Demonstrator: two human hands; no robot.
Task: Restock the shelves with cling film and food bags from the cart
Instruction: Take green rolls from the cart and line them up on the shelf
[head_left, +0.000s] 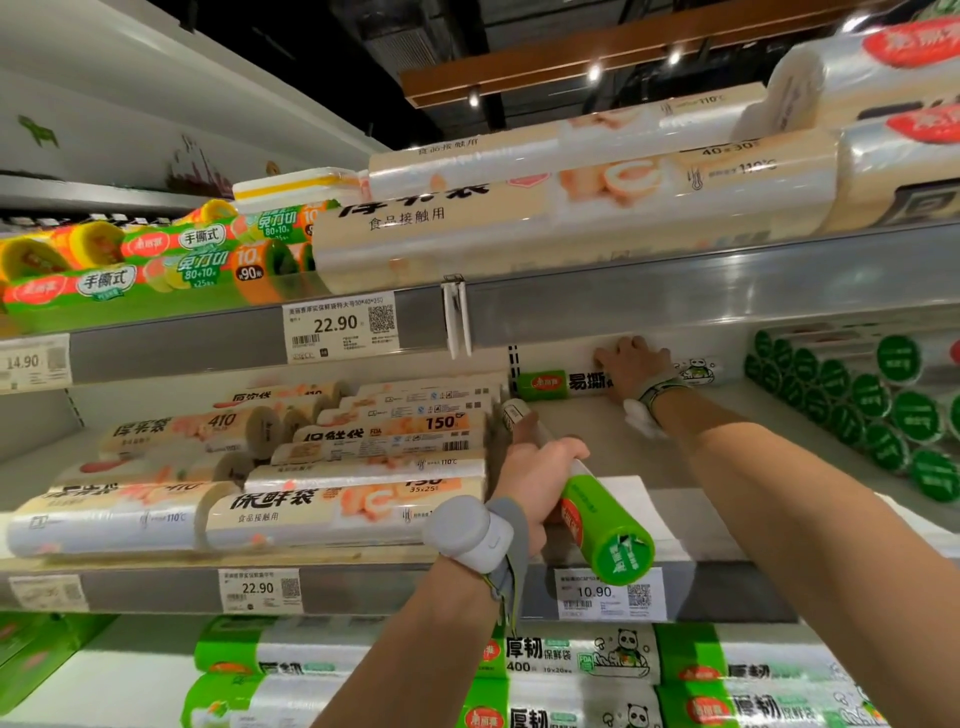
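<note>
My left hand (540, 480) grips a green-and-white roll (602, 519) around its middle, held at an angle over the front edge of the middle shelf (613, 452). My right hand (631, 366) reaches to the back of that shelf and lies over a second green-and-white roll (550, 385), which rests sideways against the back wall. Whether those fingers curl round the roll is hard to tell. The shelf surface between my hands is bare.
Beige food-bag rolls (363, 457) are stacked on the middle shelf's left. Green-capped rolls (878, 410) are piled at the right. Larger rolls (571, 218) fill the shelf above, panda-printed bag rolls (571, 657) the shelf below. A price tag (610, 595) hangs under my left hand.
</note>
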